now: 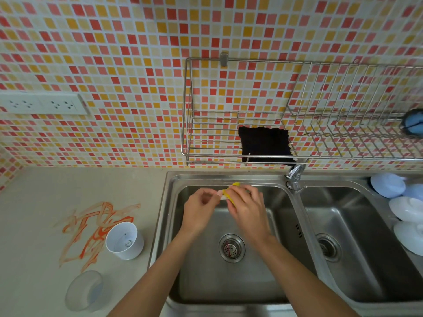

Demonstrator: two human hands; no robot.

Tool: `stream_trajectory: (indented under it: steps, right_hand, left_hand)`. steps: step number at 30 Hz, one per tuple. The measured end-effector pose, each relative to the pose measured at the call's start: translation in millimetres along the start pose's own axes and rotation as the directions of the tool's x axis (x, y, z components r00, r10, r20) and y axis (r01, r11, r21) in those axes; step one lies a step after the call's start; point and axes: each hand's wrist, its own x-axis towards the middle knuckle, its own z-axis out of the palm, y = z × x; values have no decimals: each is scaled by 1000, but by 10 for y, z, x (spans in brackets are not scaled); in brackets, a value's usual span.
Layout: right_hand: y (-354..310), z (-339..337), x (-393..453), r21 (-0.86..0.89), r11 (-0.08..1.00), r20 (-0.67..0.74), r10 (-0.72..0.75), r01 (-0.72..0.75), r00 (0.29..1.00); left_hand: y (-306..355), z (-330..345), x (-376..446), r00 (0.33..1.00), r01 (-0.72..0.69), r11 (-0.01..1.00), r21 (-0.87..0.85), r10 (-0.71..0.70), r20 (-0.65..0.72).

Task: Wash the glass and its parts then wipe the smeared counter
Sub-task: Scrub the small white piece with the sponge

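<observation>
Both hands are over the left sink basin [201, 282]. My right hand [248, 208] grips a yellow sponge [231, 193], which presses against a small pale part [220, 194] pinched in my left hand [200, 210]. Fingers hide most of that part. On the counter to the left, a white cup [124, 240] stands upright at the edge of an orange smear [91, 229]. A clear round lid [84, 290] lies nearer the counter's front edge.
The faucet [294, 175] stands between the two basins. A wire rack [297, 110] on the tiled wall holds a black cloth [265, 144]. White dishes [405, 211] are stacked at the right basin's edge. Sockets [43, 104] are on the wall at left.
</observation>
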Motion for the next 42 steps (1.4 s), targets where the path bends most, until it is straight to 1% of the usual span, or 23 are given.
stream_trajectory:
  steps: [2, 4, 5, 6, 8, 10, 12, 14, 18, 19, 20, 23, 24, 26, 28, 29, 30, 32, 33, 37, 39, 41, 42]
  right_hand:
    - [44, -17, 22, -17, 999, 6, -28, 28, 1000]
    - [76, -24, 46, -13, 999, 22, -48, 48, 999]
    - [86, -26, 56, -8, 998, 26, -58, 58, 998]
    - [87, -33, 61, 4, 999, 26, -54, 54, 998]
    - [40, -63, 50, 47, 999, 23, 19, -20, 1000]
    - [-95, -106, -2, 104, 987, 45, 121, -125, 992]
    - [-270, -138, -79, 143, 976, 84, 155, -166, 984]
    - [-337, -148, -103, 168, 970, 92, 161, -175, 983]
    - [-169, -184, -64, 147, 926, 73, 341, -348, 937]
    - [-164, -195, -90, 142, 924, 72, 349, -356, 934]
    - [-197, -200, -124, 143, 932, 72, 325, -333, 943]
    - [-329, -195, -175, 179, 959, 61, 212, -219, 975]
    - [-317, -196, -154, 181, 959, 55, 213, -220, 975]
    - [-231, -200, -114, 160, 943, 38, 289, -291, 957]
    - [-184, -201, -141, 157, 920, 23, 359, -358, 933]
    - [-213, -203, -171, 164, 923, 22, 349, -347, 937]
    - [-267, -203, -206, 173, 936, 23, 307, -306, 951]
    - [-355, -214, -251, 181, 961, 22, 210, -211, 977]
    - [-350, -227, -244, 172, 966, 21, 194, -195, 981]
    - [-96, -285, -181, 88, 965, 14, 245, -246, 969]
    - [27, -304, -210, 59, 980, 21, 191, -192, 981]
    - [131, -328, -251, 37, 993, 41, 115, -116, 993]
    - [190, -348, -259, 29, 995, 51, 94, -95, 994]
  left_hand:
    - [-6, -40, 2, 990, -137, 988, 65, 134, 49]
    - [-7, -66, 3, 963, -263, 941, 213, 244, 110]
    - [-1, -72, 4, 953, -302, 915, 268, 278, 125]
    - [4, -74, 3, 949, -314, 906, 284, 292, 116]
    - [2, -66, 10, 965, -261, 946, 194, 256, 50]
    - [-26, -43, 28, 987, -162, 984, 71, 163, -9]
    - [-43, -10, 28, 997, -81, 996, -41, 80, -5]
    - [-31, 30, 5, 999, -34, 990, -134, 36, 15]
    - [-6, 91, -29, 1000, -2, 982, -187, 1, -10]
    - [-11, 99, -32, 1000, 2, 982, -190, -4, -12]
    - [-10, 102, -35, 1000, 5, 981, -194, -7, -10]
    - [-6, 110, -43, 1000, 7, 972, -234, -5, 8]
    - [6, 116, -52, 1000, 10, 970, -245, -7, 10]
    - [18, 132, -71, 1000, 26, 966, -259, -29, -6]
    - [18, 136, -84, 997, 47, 967, -251, -59, -40]
    - [23, 132, -89, 996, 59, 967, -246, -73, -49]
    - [33, 126, -95, 996, 66, 967, -245, -79, -42]
    - [55, 128, -112, 998, 64, 970, -235, -66, -1]
    - [67, 135, -128, 998, 60, 973, -224, -58, 18]
    - [81, 177, -182, 998, 67, 989, -129, -66, 12]
    - [94, 209, -206, 997, 69, 996, -64, -68, 25]
    - [129, 244, -244, 999, 7, 1000, 31, -8, 39]
    - [148, 253, -260, 997, -63, 993, 97, 58, 47]
